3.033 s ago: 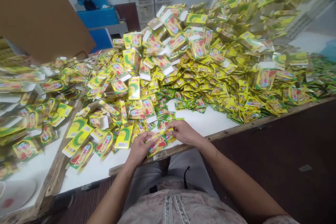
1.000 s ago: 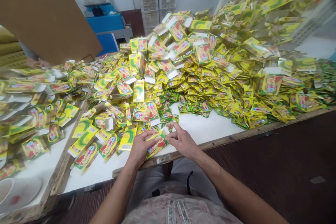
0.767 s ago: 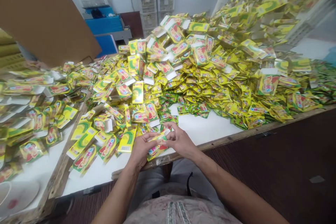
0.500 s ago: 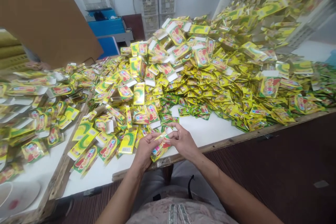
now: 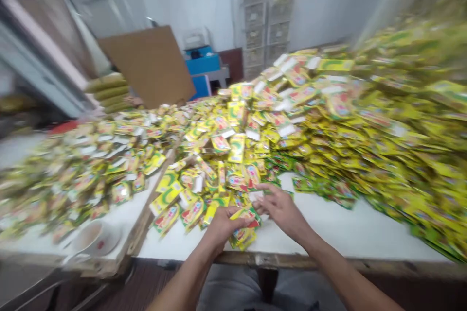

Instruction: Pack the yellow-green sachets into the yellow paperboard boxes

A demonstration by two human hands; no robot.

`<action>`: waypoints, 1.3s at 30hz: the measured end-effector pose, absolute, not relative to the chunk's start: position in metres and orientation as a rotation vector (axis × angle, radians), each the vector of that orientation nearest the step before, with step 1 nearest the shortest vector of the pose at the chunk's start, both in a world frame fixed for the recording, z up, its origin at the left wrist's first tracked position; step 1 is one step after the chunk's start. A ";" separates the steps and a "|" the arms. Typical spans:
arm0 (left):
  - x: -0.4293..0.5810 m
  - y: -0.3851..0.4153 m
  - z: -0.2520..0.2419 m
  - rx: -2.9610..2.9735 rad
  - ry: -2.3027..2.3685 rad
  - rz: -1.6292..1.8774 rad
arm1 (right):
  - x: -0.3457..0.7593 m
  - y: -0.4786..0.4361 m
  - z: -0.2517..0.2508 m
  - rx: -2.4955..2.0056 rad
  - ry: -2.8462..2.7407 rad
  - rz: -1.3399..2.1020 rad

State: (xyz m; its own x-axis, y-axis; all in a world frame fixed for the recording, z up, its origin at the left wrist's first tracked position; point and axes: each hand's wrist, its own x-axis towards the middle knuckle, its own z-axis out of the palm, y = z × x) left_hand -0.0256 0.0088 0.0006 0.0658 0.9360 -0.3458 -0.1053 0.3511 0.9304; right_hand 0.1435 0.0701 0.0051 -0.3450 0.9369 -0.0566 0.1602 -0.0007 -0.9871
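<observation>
My left hand (image 5: 223,226) is closed at the table's front edge, its thumb pressed on a yellow-and-green sachet (image 5: 248,215) with a red fruit picture. Below that sachet hangs more yellow packaging (image 5: 243,239); whether it is a second sachet I cannot tell. Just to the right, my right hand (image 5: 282,208) has its index finger stretched toward the pile and the other fingers loosely bent, with nothing visible in them. Its fingertips are by the white flap (image 5: 256,196) of a small printed carton. Flat yellow cartons (image 5: 193,213) lie left of my hands.
A large heap of yellow sachets (image 5: 365,155) covers the right side. More cartons (image 5: 120,155) lie left of a wooden divider strip (image 5: 146,216). A white cup (image 5: 87,238) stands near the front left. Behind are a cardboard sheet (image 5: 149,65) and stacked crates (image 5: 254,29).
My right hand has come off the sachet and moved a little away, fingers toward the pile. My left hand keeps the sachet. The head view has swung left.
</observation>
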 end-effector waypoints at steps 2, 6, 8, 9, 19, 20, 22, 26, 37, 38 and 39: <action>-0.054 0.016 0.017 0.975 1.371 0.942 | 0.145 0.092 0.000 -1.309 -1.554 1.174; -0.155 0.052 0.097 1.073 1.869 1.357 | 0.146 0.145 -0.014 -1.566 -1.703 0.656; -0.201 0.076 0.144 1.186 1.936 1.843 | 0.140 0.162 -0.020 -1.631 -1.803 0.486; -0.216 0.087 0.163 1.235 1.948 2.038 | 0.135 0.168 -0.022 -1.650 -1.846 0.418; -0.100 0.077 0.069 1.352 1.673 1.386 | 0.134 0.161 -0.024 -1.567 -1.566 0.821; -0.086 0.069 0.056 1.378 1.676 1.279 | 0.146 0.156 -0.025 -1.513 -1.512 0.904; -0.063 0.058 0.037 1.490 1.698 1.068 | 0.169 0.143 -0.030 -1.401 -1.383 1.101; -0.032 0.053 0.022 1.786 1.871 0.748 | 0.207 0.112 -0.039 -1.331 -1.190 1.284; -0.009 0.055 0.014 2.577 1.548 -0.071 | 0.242 0.074 -0.036 -1.670 -1.456 0.752; -0.010 0.055 0.014 2.549 1.566 -0.063 | 0.240 0.070 -0.033 -1.638 -1.441 0.791; -0.011 0.054 0.015 2.499 1.590 -0.031 | 0.236 0.066 -0.031 -1.581 -1.421 0.863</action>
